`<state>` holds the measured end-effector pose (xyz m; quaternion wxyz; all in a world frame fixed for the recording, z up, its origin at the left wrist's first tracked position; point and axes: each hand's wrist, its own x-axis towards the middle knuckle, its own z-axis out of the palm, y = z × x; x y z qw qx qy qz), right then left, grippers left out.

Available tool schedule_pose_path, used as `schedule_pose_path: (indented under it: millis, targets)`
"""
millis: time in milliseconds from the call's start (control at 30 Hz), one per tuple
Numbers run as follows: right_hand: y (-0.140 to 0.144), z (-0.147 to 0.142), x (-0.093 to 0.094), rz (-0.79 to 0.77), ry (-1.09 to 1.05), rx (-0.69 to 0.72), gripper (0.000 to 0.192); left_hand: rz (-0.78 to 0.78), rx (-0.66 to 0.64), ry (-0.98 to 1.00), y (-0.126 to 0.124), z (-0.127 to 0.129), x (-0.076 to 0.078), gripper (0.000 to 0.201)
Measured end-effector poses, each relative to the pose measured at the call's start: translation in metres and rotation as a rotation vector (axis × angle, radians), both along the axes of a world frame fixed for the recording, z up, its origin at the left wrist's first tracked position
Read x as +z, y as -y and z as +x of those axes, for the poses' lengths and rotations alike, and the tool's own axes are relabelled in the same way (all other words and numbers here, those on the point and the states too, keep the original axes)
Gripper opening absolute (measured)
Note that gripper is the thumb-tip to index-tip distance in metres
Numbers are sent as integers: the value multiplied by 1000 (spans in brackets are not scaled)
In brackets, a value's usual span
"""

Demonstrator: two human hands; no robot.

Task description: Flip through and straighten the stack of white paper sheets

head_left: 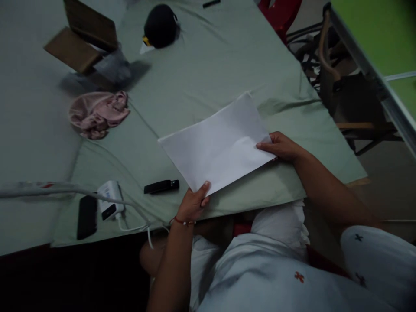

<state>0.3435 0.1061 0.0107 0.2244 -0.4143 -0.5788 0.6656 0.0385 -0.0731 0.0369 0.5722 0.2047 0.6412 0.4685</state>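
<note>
A blank white sheet of paper (221, 143) is held a little above the near edge of a table covered in pale green cloth (208, 69). My left hand (195, 203) pinches the sheet's near corner, thumb on top. My right hand (281, 146) grips the sheet's right corner. The paper lies flat and tilted diagonally. A red thread circles my left wrist.
A small black bar-shaped device (161, 186) lies left of the paper. Further left are a white charger with cable (110, 200) and a black phone (87, 216). A pink crumpled cloth (97, 113), an open cardboard box (82, 37) and a black round object (160, 26) sit further back. Chairs (344, 99) stand at right.
</note>
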Motion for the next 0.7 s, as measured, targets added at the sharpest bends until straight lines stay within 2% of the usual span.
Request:
schedule_pose_path:
  millis: [167,300,567,700]
  targets:
    - [1,-2,4,-34,-78,-90,41,-40,-40,28,1,0,-1,69]
    - [3,-2,8,-134,-81,1,44,-67,-58,31,1,-4,-1,67]
    - [1,-15,2,-109,-52,-101,25,49,87,-10,0,-14,-5,53]
    - [2,-12,3,-140,0,4,26,29,147,-1,1,-13,-8,49]
